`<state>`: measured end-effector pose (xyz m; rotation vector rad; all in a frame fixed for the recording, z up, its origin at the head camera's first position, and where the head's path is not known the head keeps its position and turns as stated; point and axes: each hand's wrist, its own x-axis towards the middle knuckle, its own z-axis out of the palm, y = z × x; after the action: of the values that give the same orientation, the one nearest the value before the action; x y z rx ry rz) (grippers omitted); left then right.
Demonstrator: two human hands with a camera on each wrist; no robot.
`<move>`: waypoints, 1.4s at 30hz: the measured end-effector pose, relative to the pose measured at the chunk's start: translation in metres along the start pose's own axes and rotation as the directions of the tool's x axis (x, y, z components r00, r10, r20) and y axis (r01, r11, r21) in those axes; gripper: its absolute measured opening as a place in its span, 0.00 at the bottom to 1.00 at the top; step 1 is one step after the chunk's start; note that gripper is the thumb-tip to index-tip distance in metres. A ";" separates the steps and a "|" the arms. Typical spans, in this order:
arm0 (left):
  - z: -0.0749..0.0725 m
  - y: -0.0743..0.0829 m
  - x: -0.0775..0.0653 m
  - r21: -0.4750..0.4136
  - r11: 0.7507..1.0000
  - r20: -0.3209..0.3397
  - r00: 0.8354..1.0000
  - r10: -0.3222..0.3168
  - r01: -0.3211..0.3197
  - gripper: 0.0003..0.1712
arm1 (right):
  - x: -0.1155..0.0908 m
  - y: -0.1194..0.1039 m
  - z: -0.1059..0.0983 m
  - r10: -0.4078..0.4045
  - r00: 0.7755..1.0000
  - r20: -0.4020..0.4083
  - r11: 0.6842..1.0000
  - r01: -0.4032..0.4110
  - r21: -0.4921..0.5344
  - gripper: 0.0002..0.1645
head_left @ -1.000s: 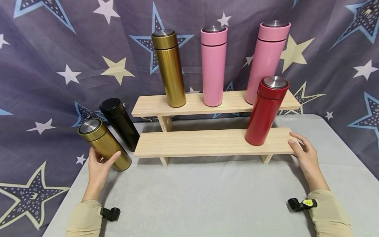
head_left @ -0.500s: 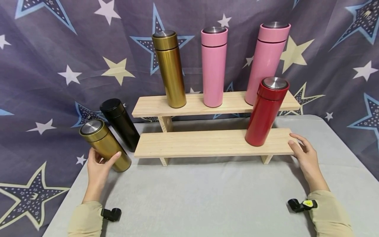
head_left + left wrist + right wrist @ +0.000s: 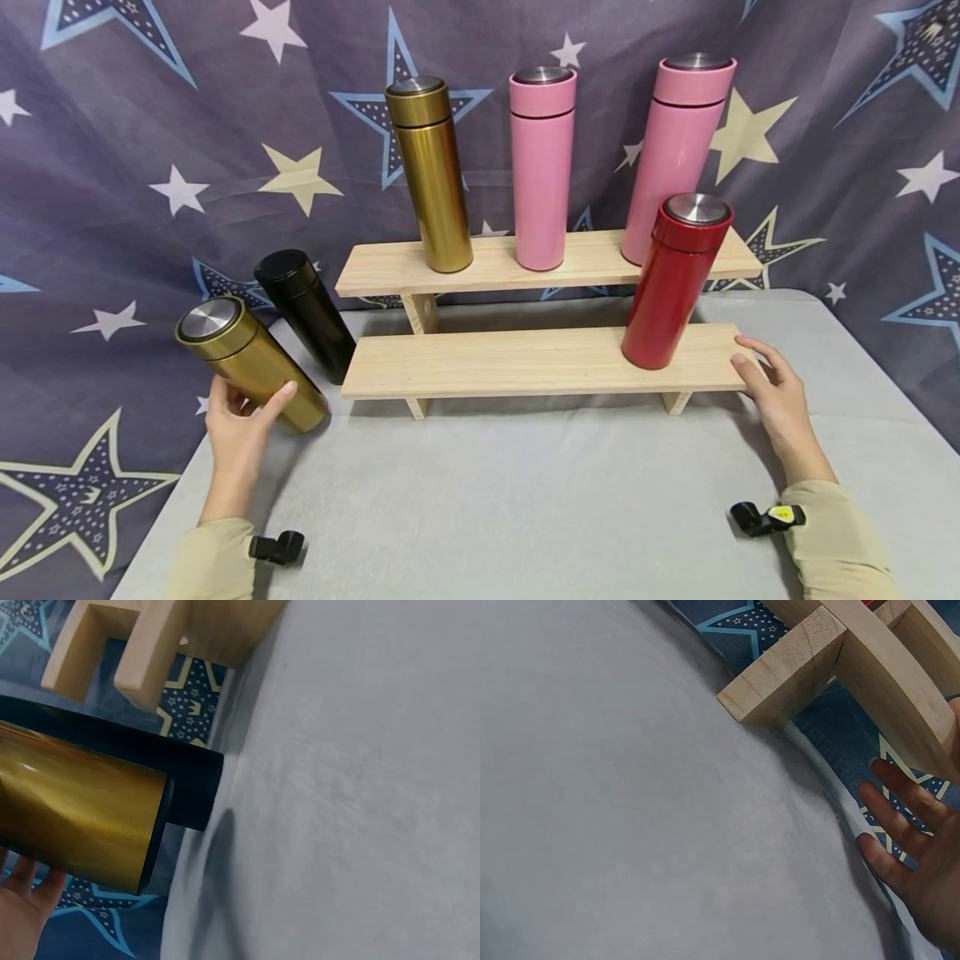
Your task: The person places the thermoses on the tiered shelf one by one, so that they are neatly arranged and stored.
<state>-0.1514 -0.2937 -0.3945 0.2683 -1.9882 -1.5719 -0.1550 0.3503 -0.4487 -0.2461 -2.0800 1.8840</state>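
Note:
My left hand (image 3: 242, 437) grips a gold thermos (image 3: 251, 360) low on its body, with the thumb across the near side. The thermos leans to the left, and in the left wrist view its base (image 3: 154, 832) hangs apart from the cloth. Right behind it stands a black thermos (image 3: 307, 312), partly covered by the gold one in the left wrist view. My right hand (image 3: 780, 412) rests at the right end of the lower wooden shelf (image 3: 487, 362). Its lower fingers (image 3: 889, 817) spread loosely below the board in the right wrist view.
A red thermos (image 3: 671, 292) stands toward the right of the lower shelf. The upper shelf (image 3: 491, 258) bears another gold thermos (image 3: 435, 183), a pink thermos (image 3: 540, 175) and a second pink thermos (image 3: 667, 167). A starry curtain (image 3: 150, 225) hangs behind the grey table cloth (image 3: 510, 500).
The left hand has moved slightly left, and the gold thermos has come up off the table, its lid swinging further left. The right hand stays at the shelf end.

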 end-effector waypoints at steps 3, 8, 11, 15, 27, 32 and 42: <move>-0.001 0.006 -0.002 -0.012 1.000 -0.009 1.000 0.022 -0.022 0.34 | 0.000 0.000 0.000 -0.006 1.000 0.004 1.000 0.006 0.002 0.24; -0.002 0.015 -0.004 -0.049 0.996 -0.030 0.997 0.069 -0.070 0.32 | 0.000 0.000 -0.001 -0.007 1.000 0.005 1.000 0.007 0.002 0.24; -0.001 0.020 -0.005 -0.082 0.991 -0.045 0.994 0.099 -0.103 0.31 | 0.000 0.001 -0.001 -0.008 1.000 0.007 1.000 0.008 0.001 0.24; 0.000 0.025 -0.007 -0.122 0.982 -0.062 0.989 0.135 -0.142 0.32 | -0.001 0.001 -0.001 -0.008 1.000 0.009 1.000 0.008 0.007 0.24; 0.005 0.045 -0.014 -0.251 0.930 -0.078 0.963 0.258 -0.270 0.34 | -0.001 0.000 0.000 -0.003 1.000 0.003 0.999 0.003 -0.046 0.25; 0.010 0.054 -0.017 -0.292 0.909 -0.053 0.953 0.297 -0.299 0.35 | -0.001 -0.001 0.000 0.002 1.000 0.001 0.999 -0.002 -0.054 0.25; 0.025 0.065 -0.025 -0.291 0.904 0.023 0.942 0.334 -0.314 0.37 | 0.001 0.001 -0.001 0.005 1.000 -0.001 0.998 -0.005 -0.064 0.25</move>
<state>-0.1324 -0.2420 -0.3449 -0.2283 -1.7192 -1.6343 -0.1554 0.3511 -0.4497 -0.2680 -2.1435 1.8214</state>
